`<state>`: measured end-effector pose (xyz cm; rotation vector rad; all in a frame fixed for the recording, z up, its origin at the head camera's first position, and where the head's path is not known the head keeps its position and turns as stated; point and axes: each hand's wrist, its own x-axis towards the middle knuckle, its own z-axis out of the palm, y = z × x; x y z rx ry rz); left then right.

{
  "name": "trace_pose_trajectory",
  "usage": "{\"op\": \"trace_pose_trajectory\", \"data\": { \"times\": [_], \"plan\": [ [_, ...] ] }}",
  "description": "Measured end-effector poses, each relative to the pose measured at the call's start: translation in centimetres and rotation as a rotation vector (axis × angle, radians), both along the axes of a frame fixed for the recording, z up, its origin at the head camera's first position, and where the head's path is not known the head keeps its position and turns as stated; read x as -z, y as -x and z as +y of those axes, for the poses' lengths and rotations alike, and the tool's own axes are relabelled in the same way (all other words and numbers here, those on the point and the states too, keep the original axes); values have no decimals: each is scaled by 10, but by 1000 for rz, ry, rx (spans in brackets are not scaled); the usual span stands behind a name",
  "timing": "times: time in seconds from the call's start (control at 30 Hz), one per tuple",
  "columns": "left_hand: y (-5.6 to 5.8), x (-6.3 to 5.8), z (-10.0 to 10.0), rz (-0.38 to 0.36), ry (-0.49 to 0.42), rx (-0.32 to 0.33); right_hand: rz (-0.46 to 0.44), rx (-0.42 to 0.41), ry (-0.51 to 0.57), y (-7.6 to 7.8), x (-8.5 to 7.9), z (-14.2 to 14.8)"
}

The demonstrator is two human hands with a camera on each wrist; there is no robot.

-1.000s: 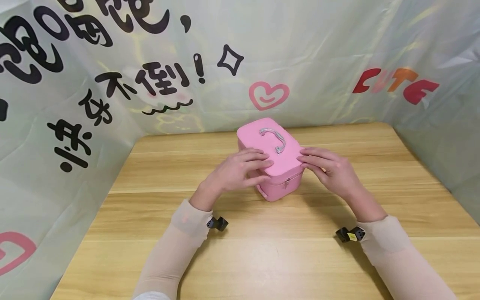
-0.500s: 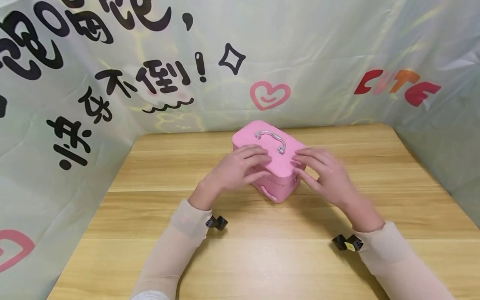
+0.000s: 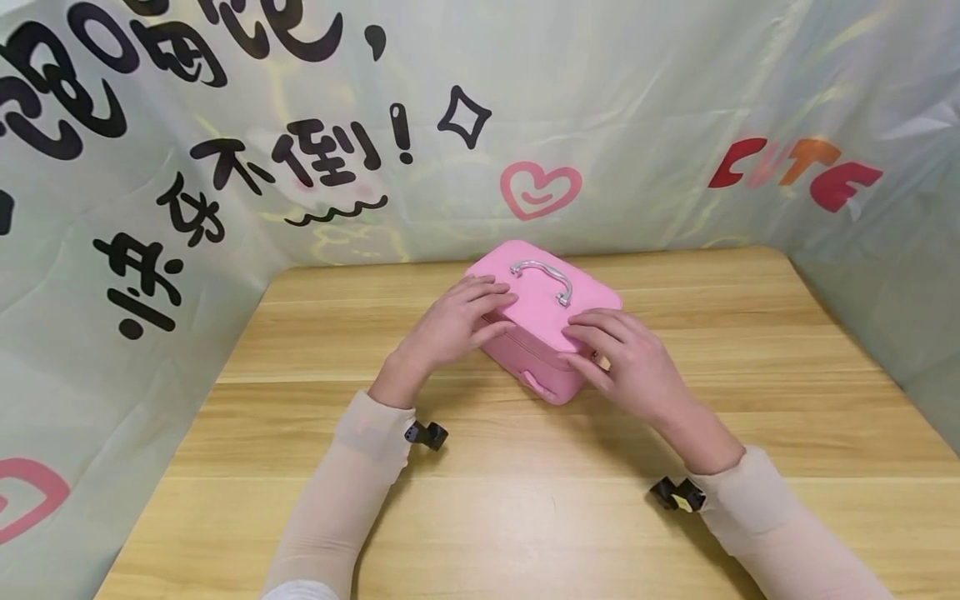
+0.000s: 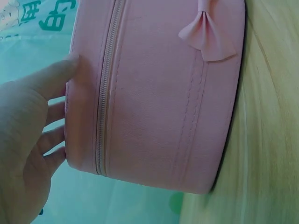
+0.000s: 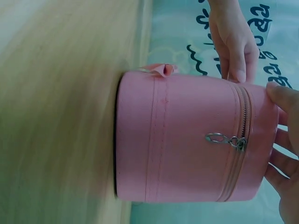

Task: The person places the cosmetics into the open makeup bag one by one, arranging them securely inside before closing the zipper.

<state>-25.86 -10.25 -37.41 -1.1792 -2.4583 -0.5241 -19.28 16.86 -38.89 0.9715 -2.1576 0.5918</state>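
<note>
A pink cosmetic case (image 3: 536,287) with a silver handle (image 3: 542,275) on its lid stands upright on the wooden table. Its lid is down. Around the side runs a zipper (image 4: 103,107); a metal zipper pull (image 5: 224,139) hangs from it in the right wrist view. Low on the side sits a pink bow (image 4: 205,35). My left hand (image 3: 442,327) rests its fingers on the lid's left edge, thumb toward the side. At the lid's front right corner lie the fingers of my right hand (image 3: 630,362), with the thumb near the edge. Neither hand curls round the case.
The wooden table (image 3: 495,517) stretches toward me and to both sides of the case. Behind and beside it hangs a pale printed cloth (image 3: 637,108) with lettering and hearts. A small black camera (image 3: 426,435) sits on the left wrist, another camera (image 3: 677,495) on the right.
The case has turned on the table, its bow and zipper pull swinging to the right. My left hand has slid back and left along the lid; my right hand has come left and nearer.
</note>
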Motion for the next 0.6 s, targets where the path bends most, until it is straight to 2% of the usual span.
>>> {"op": "trace_pose_trajectory", "data": {
  "times": [0.17, 0.4, 0.6],
  "plan": [
    [0, -1, 1, 77, -18, 38, -24, -45, 9, 6, 0, 12],
    [-2, -2, 2, 83, -27, 103, -77, -112, 8, 13, -3, 33],
    [-6, -4, 4, 154, -4, 160, -98, -93, 21, 20, -3, 50]
  ]
}}
